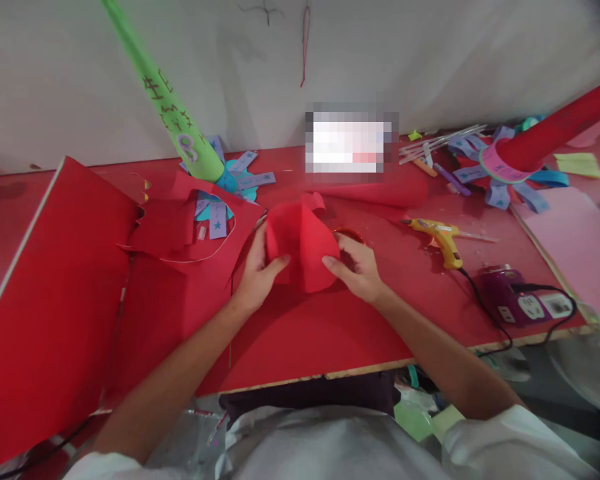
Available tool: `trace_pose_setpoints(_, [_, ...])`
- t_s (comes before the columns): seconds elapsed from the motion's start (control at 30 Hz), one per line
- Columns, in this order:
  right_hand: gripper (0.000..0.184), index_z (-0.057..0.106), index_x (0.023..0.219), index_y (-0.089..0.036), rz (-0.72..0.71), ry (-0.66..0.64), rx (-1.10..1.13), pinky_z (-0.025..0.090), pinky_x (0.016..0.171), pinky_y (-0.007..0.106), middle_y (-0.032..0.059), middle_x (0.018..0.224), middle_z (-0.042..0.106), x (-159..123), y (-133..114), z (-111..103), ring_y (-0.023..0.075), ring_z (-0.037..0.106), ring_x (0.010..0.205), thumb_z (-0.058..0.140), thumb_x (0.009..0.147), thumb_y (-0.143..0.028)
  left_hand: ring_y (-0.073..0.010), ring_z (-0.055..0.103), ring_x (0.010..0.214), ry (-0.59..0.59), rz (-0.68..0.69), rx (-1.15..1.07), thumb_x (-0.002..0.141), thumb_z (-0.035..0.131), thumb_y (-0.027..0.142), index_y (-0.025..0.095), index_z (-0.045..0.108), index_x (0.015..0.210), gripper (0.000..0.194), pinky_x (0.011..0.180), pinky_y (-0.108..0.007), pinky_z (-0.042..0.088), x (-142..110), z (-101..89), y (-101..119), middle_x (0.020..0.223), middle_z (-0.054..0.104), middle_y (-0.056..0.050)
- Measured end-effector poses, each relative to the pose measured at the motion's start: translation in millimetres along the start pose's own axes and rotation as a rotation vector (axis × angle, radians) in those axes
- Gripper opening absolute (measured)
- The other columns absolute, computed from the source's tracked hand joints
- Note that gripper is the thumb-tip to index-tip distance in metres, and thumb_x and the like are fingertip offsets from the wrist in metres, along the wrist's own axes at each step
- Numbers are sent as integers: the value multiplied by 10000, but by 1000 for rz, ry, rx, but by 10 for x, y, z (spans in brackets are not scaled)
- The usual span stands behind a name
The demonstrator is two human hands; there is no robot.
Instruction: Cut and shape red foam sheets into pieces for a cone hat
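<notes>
Between my two hands I hold a piece of red paper (307, 250) with a fold down its middle and rounded outer edges. My left hand (260, 270) grips its left side, thumb on the near face. On the right edge, my right hand (357, 267) pinches the paper with the thumb in front; its other fingers are partly hidden. Just behind my right hand shows the orange-red handle of what looks like scissors (351, 235). A curled red paper strip (314, 202) lies behind the folded piece. Left of my left hand are cut red paper sheets (195, 247).
A yellow glue gun (440, 237) lies right, its cord running by a purple power socket (515, 300). A green paper cone (180, 127) stands back left; a red cone (545, 143) leans at right. Pink sheets (570, 240) lie right. A large red board (50, 300) rises at left.
</notes>
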State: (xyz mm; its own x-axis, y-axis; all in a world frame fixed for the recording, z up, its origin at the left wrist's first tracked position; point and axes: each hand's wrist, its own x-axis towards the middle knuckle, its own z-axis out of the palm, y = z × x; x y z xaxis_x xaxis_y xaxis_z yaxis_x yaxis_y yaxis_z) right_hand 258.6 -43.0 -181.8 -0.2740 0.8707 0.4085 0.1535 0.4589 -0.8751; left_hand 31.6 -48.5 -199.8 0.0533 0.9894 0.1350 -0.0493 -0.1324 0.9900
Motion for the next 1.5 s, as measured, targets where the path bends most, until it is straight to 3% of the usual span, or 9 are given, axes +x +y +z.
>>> trace_pose_setpoints(0.07, [450,527,795,-247,89,132,-33,417,641,331,-10,745,499,30,50,-62,174,475,691,645,1035,-609,-312,636,1405,150,18,97,909,804,486,265,589,1456,628,1236,-519,488,94,-61,-93,1512,660,-119])
trace_pose_setpoints(0.17, [546,456,746,-250,151,292,-78,336,596,323,-29,700,390,98,153,-136,159,382,649,640,1012,-690,-243,713,1084,222,58,211,927,785,497,217,669,1150,376,997,-396,584,224,-180,-148,1143,749,-80])
trace_pose_setpoints(0.27, [580,433,720,-246,163,358,-113,290,587,324,-41,678,349,150,248,-176,146,331,626,639,1010,-705,-161,583,767,251,91,290,939,770,520,219,608,867,349,713,-284,485,311,-283,-129,816,620,3])
trace_pose_setpoints(0.37, [588,431,703,-241,168,382,-114,267,586,325,-47,666,344,154,325,-184,140,320,619,665,1001,-691,-136,397,643,261,115,345,959,736,559,221,490,729,477,607,-288,342,349,-321,-94,680,427,39])
trace_pose_setpoints(0.7, [611,379,682,-240,213,340,-18,218,579,320,-53,668,290,113,534,-231,138,267,616,675,1005,-665,-141,316,638,272,99,350,970,690,592,226,421,698,529,598,-307,291,328,-265,-53,671,331,39])
trace_pose_setpoints(1.2, [658,343,684,-246,243,344,27,220,589,328,-43,686,277,142,485,-261,147,249,628,680,962,-739,-141,326,637,226,112,283,963,703,630,221,414,684,573,601,-305,317,335,-296,-87,679,338,31])
trace_pose_setpoints(1.3, [663,351,670,-241,253,311,95,230,587,322,-42,683,294,140,484,-293,141,267,624,715,938,-727,-145,450,684,235,120,234,953,711,648,223,512,725,522,644,-289,403,333,-299,-95,718,465,18])
trace_pose_setpoints(1.4, [684,345,647,-236,258,240,96,223,571,315,-45,661,285,124,480,-345,134,272,606,727,921,-733,-189,667,908,206,74,166,922,738,662,241,691,984,427,829,-314,545,335,-292,-115,979,715,-33])
trace_pose_setpoints(1.5, [652,382,643,-234,262,130,49,239,552,310,-46,637,301,112,452,-376,133,298,587,699,955,-711,-233,740,1047,131,8,136,904,777,612,236,729,1165,460,920,-365,592,335,-292,-144,1163,785,-86])
